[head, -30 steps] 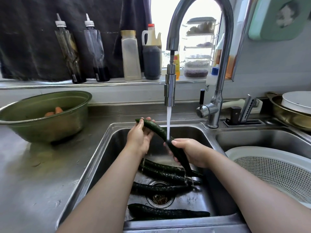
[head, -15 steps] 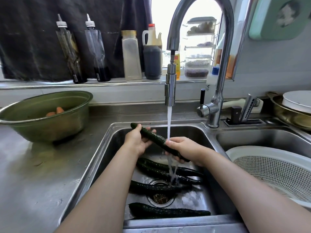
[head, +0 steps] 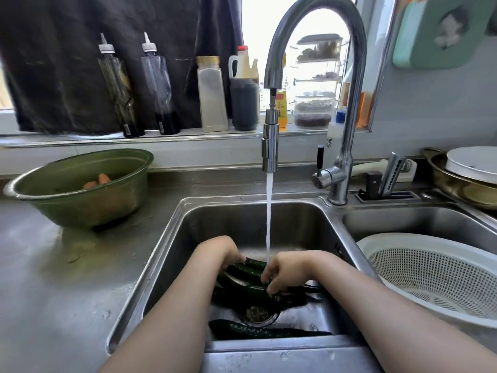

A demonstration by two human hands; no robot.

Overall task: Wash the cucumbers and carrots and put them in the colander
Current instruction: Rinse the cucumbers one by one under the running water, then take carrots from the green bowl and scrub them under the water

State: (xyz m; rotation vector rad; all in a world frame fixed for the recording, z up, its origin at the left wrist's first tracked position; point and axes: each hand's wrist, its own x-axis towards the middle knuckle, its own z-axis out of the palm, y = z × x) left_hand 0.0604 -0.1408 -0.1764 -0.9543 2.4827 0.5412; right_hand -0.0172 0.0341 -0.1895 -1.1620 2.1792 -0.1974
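Both hands are low in the sink, under the tap. The water stream falls between the wrists onto the top cucumber.

- Left hand: fingers curled over the top cucumber's upper-left end, grasping it.
- Right hand: fingers hang bent onto the dark pile of cucumbers. Cannot tell whether they close on one or only rest there.

Why placed so, as a judgement: a hand at each end keeps the length under the stream for rubbing, and working deep in the basin keeps the splash in.

Axis:
- Top cucumber lies on a shallow diagonal, upper left to lower right, close to level. Its right end is hidden under the right hand.
- The pile beneath runs about the same way, just above the drain.
- Lone cucumber lies left to right along the front wall, thin end to the right, apart from the pile.

Elsewhere:
- Colander, white, sits in the right-hand basin at right of frame. No vegetables show in it.
- Carrots sit in the green bowl on the desk, at left of frame, well apart from the water.

Judged early in the task.
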